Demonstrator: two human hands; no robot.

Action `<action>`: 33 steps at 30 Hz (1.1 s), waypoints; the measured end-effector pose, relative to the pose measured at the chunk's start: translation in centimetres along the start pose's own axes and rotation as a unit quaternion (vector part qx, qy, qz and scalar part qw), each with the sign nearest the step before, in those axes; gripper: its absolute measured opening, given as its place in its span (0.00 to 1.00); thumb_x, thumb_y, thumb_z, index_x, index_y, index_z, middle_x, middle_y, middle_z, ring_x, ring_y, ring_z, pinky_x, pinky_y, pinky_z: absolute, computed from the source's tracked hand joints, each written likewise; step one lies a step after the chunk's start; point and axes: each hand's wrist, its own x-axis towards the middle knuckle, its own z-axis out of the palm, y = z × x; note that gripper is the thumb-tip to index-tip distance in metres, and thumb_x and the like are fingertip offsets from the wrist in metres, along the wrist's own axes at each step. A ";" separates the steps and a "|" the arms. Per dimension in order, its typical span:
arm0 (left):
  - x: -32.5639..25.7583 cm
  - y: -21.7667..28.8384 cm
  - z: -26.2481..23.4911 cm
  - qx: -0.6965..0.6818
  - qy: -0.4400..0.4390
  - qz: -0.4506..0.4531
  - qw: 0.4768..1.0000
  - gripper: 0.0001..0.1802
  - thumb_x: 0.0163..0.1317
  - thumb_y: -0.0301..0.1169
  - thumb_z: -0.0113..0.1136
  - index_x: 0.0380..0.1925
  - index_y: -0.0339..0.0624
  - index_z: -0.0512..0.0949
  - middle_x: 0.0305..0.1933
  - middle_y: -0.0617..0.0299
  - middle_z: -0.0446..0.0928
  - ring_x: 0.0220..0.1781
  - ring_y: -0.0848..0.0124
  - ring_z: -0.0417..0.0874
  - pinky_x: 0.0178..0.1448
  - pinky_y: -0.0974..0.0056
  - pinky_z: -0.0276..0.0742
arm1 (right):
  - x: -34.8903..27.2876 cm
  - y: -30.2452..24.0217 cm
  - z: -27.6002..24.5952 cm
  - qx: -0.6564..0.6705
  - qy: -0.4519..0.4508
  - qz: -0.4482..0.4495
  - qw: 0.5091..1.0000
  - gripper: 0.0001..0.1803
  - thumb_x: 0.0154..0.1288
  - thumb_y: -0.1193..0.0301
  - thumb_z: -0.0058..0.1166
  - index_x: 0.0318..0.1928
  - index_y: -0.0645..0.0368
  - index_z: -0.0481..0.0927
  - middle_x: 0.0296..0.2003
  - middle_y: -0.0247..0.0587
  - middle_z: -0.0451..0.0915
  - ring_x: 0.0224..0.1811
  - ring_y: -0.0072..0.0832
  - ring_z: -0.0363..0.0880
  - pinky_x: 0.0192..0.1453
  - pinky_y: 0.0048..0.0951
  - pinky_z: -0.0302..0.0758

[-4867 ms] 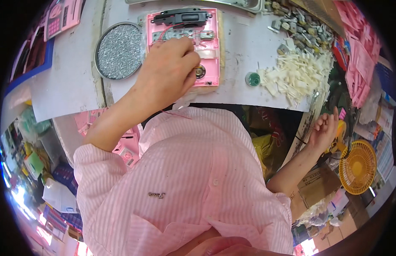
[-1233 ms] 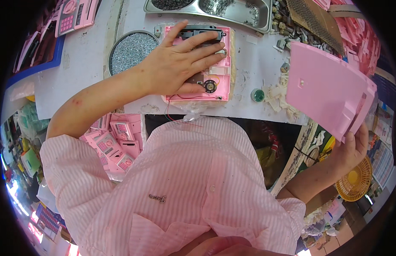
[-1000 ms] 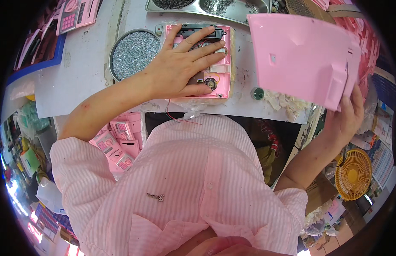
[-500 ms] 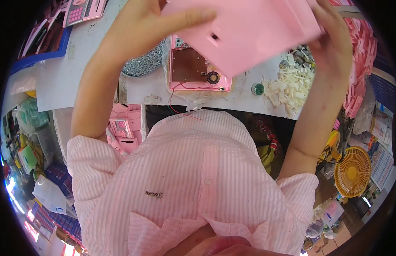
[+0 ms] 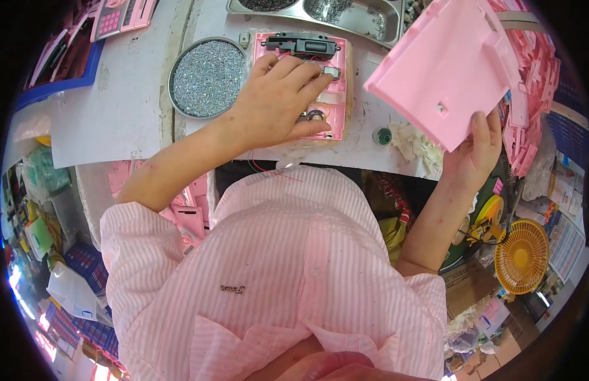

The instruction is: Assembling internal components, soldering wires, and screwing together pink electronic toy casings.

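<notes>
My left hand [image 5: 272, 98] lies palm down over an open pink plastic housing [image 5: 338, 114], its fingers spread across the parts inside. A black plastic assembly [image 5: 301, 46] sits at the housing's far end. A small round speaker-like part [image 5: 316, 115] shows beside my thumb. Much of the inside is hidden under the hand, and thin red wires [image 5: 269, 171] trail off the near side. Raised to the right, a pink plastic cover [image 5: 444, 70] with a small hole is gripped at its near lower corner by my right hand [image 5: 477, 146].
A round dish of small screws [image 5: 207, 77] stands left of the housing. Behind is a metal compartment tray [image 5: 352, 25] of small parts. At right lie a green-topped pot [image 5: 383, 135], white plastic pieces [image 5: 416, 146] and piled pink parts [image 5: 536, 82]. A pink calculator-like device [image 5: 116, 19] is far left.
My left hand has let go of the pink cover and come down onto the housing. The right hand has carried the cover right, uncovering the housing, screw dish and metal tray.
</notes>
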 end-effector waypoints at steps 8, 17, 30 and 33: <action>0.1 -1.2 0.2 -0.010 -0.047 0.059 0.997 0.38 0.58 0.55 0.65 0.63 0.46 0.74 0.60 0.59 0.74 0.62 0.61 0.73 0.70 0.48 0.58 | -3.0 3.0 -1.4 0.007 0.002 0.099 0.995 0.28 0.70 0.73 0.60 0.66 0.73 0.69 0.55 0.48 0.81 0.54 0.28 0.84 0.58 0.29 0.81; -0.1 -1.4 0.6 -0.039 -0.039 0.051 0.997 0.36 0.59 0.50 0.65 0.63 0.42 0.74 0.57 0.57 0.75 0.61 0.60 0.73 0.71 0.47 0.57 | -2.7 2.7 -4.0 -0.008 0.028 0.085 0.996 0.29 0.70 0.73 0.60 0.67 0.74 0.69 0.57 0.50 0.81 0.54 0.29 0.84 0.59 0.29 0.81; 0.3 -1.2 0.7 -0.042 -0.003 0.034 0.999 0.35 0.58 0.52 0.66 0.62 0.46 0.76 0.59 0.58 0.74 0.60 0.58 0.73 0.69 0.49 0.60 | -2.8 3.8 -2.1 -0.028 0.010 0.112 0.993 0.29 0.70 0.73 0.59 0.67 0.75 0.68 0.57 0.50 0.81 0.55 0.29 0.84 0.60 0.30 0.81; -0.4 -1.3 -0.3 0.010 0.017 0.007 1.000 0.36 0.57 0.50 0.67 0.64 0.47 0.74 0.65 0.60 0.73 0.62 0.57 0.71 0.71 0.48 0.59 | -2.8 4.2 -1.5 -0.017 -0.015 0.129 0.991 0.30 0.70 0.74 0.57 0.68 0.75 0.67 0.58 0.51 0.81 0.55 0.29 0.84 0.61 0.30 0.80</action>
